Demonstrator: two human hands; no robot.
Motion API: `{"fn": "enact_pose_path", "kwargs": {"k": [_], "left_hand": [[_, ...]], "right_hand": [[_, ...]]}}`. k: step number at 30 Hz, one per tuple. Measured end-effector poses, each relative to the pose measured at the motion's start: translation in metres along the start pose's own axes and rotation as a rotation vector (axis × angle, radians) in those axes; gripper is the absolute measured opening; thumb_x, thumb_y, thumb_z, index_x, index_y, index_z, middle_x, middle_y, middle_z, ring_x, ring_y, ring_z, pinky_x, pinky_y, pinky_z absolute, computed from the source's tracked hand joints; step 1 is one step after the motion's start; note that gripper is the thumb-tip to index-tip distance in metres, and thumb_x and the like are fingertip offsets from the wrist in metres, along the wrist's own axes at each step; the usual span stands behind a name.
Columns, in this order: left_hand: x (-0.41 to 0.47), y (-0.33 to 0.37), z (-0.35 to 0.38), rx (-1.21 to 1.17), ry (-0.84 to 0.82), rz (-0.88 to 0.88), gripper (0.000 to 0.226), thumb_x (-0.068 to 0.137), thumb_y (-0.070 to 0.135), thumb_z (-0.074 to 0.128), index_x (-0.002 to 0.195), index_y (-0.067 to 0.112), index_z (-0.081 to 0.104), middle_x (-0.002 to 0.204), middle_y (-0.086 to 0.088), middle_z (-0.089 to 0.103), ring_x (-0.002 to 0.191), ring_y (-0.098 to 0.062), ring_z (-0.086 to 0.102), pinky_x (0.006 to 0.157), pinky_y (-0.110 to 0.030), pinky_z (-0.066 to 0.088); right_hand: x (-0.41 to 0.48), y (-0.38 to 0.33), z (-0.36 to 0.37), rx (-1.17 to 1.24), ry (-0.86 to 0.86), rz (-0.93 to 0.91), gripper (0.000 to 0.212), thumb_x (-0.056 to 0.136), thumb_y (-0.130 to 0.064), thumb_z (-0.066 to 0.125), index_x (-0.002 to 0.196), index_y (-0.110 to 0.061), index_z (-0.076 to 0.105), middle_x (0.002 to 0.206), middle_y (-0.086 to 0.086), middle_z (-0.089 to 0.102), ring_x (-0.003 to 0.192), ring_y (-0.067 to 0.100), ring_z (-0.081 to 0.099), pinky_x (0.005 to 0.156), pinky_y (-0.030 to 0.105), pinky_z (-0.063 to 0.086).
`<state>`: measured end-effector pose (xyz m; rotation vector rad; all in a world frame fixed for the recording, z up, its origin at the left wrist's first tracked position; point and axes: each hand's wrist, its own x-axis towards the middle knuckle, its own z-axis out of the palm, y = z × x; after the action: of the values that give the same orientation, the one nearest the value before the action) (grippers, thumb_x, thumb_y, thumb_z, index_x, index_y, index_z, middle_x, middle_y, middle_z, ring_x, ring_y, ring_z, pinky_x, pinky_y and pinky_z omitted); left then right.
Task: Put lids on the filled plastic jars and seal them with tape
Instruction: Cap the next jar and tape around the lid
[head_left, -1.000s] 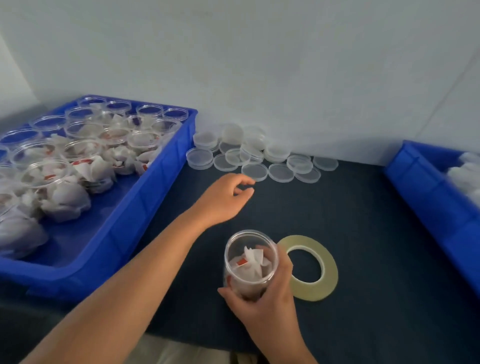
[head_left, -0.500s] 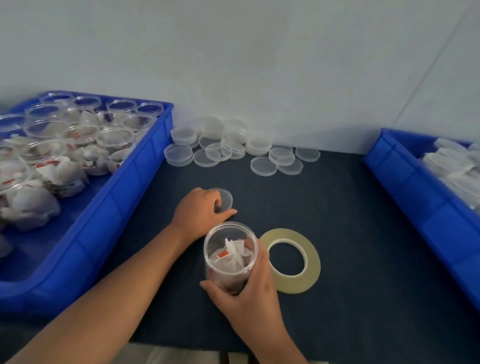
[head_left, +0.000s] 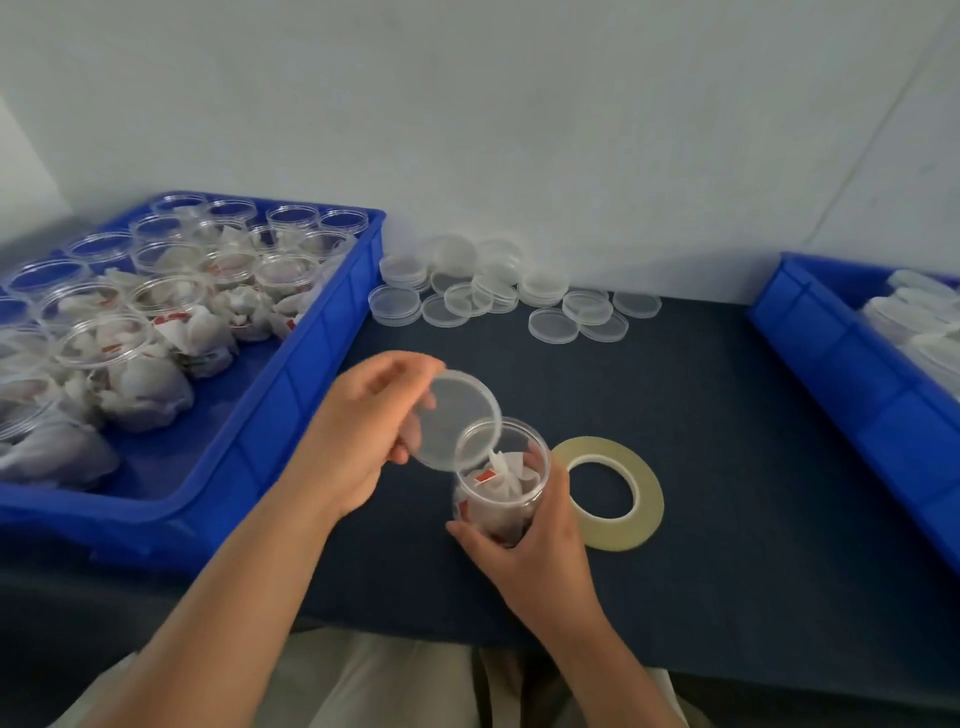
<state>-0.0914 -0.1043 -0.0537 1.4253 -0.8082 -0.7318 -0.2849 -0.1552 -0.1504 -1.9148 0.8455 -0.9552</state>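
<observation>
The person's left hand (head_left: 363, 431) is pinching a clear round lid (head_left: 452, 415) by its left edge, the fingers under it showing faintly through the plastic. The lid is hanging tilted, its lower right part overlapping the mouth of the open jar (head_left: 501, 483). Hand and lid are blurring, so I cannot tell whether the lid is touching the rim.

The right hand (head_left: 530, 540) is wrapping round the jar from the near side, thumb on the left and fingers on the right. It is hiding the jar's base, so I cannot say whether the jar is resting on the dark blue table (head_left: 727, 467). White wrapped packets with red marks are showing through the jar's wall.

A flat roll of yellowish tape (head_left: 613, 535) is lying just right of the jar, its left edge passing behind the right fingers. Loose lids (head_left: 498, 296) are lying scattered and stacked by the back wall, overlapping too much to count.

The blue bin (head_left: 291, 415) on the left is holding open jars (head_left: 156, 301) of the same white packets and is running out of sight. Another blue bin (head_left: 831, 364) on the right is likewise being cut off, and the pale clear things (head_left: 919, 322) lying in it are too dim to make out.
</observation>
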Motion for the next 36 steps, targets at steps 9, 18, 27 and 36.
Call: {"fn": "enact_pose_path", "kwargs": {"k": [9, 18, 27, 36], "left_hand": [[-0.002, 0.01, 0.033, 0.849, -0.247, 0.226, 0.045, 0.105, 0.025, 0.057, 0.141, 0.053, 0.055, 0.142, 0.03, 0.056, 0.123, 0.014, 0.05, 0.097, -0.011, 0.041], [-0.032, 0.023, 0.073, 1.362, -0.484, 0.207, 0.088, 0.084, 0.09, 0.037, 0.154, 0.037, 0.03, 0.149, 0.007, 0.031, 0.137, -0.017, 0.035, 0.099, -0.039, 0.047], [-0.047, 0.0, 0.086, 1.608, -0.216, 0.415, 0.084, 0.084, 0.091, 0.037, 0.134, 0.024, 0.042, 0.128, -0.005, 0.048, 0.116, -0.027, 0.049, 0.087, -0.045, 0.05], [-0.024, -0.012, 0.028, 0.756, -0.607, 0.749, 0.027, 0.095, 0.058, 0.067, 0.106, 0.036, 0.078, 0.124, 0.022, 0.07, 0.127, 0.0, 0.06, 0.108, -0.031, 0.046]], "right_hand": [[0.001, 0.001, 0.0, 0.034, 0.003, 0.0, 0.093, 0.071, -0.051, 0.094, 0.142, -0.051, 0.035, 0.133, -0.027, 0.055, 0.127, 0.001, 0.056, 0.094, 0.012, 0.05], [0.006, 0.003, 0.005, -0.031, -0.006, -0.091, 0.064, 0.083, -0.046, 0.082, 0.136, -0.04, 0.047, 0.122, -0.029, 0.056, 0.111, 0.0, 0.063, 0.081, 0.01, 0.051], [-0.003, 0.021, 0.011, -0.268, -0.271, -0.034, 0.027, 0.103, -0.043, 0.056, 0.126, -0.031, 0.047, 0.106, -0.024, 0.048, 0.114, -0.021, 0.046, 0.087, -0.002, 0.03], [0.003, 0.005, -0.01, 0.259, -0.298, -0.065, 0.063, 0.08, -0.021, 0.092, 0.134, -0.024, 0.06, 0.124, -0.002, 0.071, 0.117, 0.023, 0.07, 0.092, 0.043, 0.061]]}}
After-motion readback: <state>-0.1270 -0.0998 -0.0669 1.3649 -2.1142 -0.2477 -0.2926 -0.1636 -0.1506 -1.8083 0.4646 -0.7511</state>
